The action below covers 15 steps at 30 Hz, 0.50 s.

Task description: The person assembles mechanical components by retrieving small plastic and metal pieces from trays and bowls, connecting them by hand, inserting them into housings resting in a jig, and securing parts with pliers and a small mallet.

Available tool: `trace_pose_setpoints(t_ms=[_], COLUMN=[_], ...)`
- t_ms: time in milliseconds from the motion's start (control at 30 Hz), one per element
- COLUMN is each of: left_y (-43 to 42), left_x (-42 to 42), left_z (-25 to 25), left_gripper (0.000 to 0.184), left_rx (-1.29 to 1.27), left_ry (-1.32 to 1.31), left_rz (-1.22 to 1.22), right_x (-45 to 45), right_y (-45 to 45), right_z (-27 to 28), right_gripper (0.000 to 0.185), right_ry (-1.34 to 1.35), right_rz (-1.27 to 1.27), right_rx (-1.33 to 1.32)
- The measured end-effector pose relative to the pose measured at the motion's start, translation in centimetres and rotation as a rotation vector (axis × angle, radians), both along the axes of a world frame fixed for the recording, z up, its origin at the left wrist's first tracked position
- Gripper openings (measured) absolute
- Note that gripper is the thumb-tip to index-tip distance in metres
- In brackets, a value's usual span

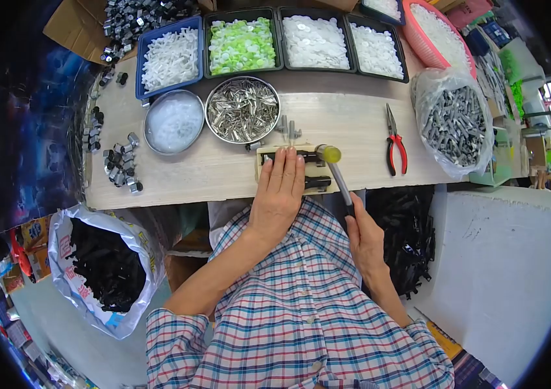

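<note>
My left hand (278,206) lies flat with outstretched fingers over a black plastic part (308,156) in a cream-coloured block (324,170) at the table's front edge. A second black part (317,182) sits in the block, nearer my body. My right hand (367,241) is wrapped round the dark grip of a hammer (338,177). The hammer's yellowish head is at the block's right end, beside my left fingertips; whether it touches the black part I cannot tell. Several small grey metal pieces (291,128) stand just behind the block.
Red-handled pliers (396,146) lie to the right, near a bag of grey metal parts (455,129). A bowl of metal pins (243,110) and a dish (173,122) stand left of centre. Trays of plastic pieces (241,45) line the back. Black parts (108,266) fill a sack below left.
</note>
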<state>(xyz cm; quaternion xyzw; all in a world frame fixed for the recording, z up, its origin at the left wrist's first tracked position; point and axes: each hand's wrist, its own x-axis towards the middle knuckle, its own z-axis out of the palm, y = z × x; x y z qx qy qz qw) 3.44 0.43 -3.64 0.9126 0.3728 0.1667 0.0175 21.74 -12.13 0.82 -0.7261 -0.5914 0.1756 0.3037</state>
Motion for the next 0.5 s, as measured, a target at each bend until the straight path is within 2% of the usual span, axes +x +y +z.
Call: trace_pose_setpoints(t_ms=[200,233,333,467,500], left_y=[0.0,-0.1,-0.3,-0.2,-0.3], left_x=[0.0,-0.1,-0.1,0.0,0.1], left_z=[-0.1,0.0,0.0,-0.1,-0.3], left_gripper=[0.064,0.064,0.065,0.064,0.064], left_rx=[-0.023,-0.028,-0.022,-0.035,-0.039], left_ry=[0.009,0.015,0.016,-0.002,-0.014], left_rz=[0.005,0.003,-0.002,0.01,0.022], right_x=[-0.7,-0.9,-0.9,-0.9,-1.0], right_y=[-3.9,-4.3,-3.7,-3.7,-3.8], right_z=[1.3,0.8,1.5,1.9,1.3], right_gripper=[0.049,0.048,0.048,0.048,0.049], right_ry=[-0.009,0.045,0.073,0.031,0.036], right_rz=[-0.008,-0.03,-0.018,0.0,-0.006], right_rx=[-0.051,-0.187,-0.221,-0.056,-0.1])
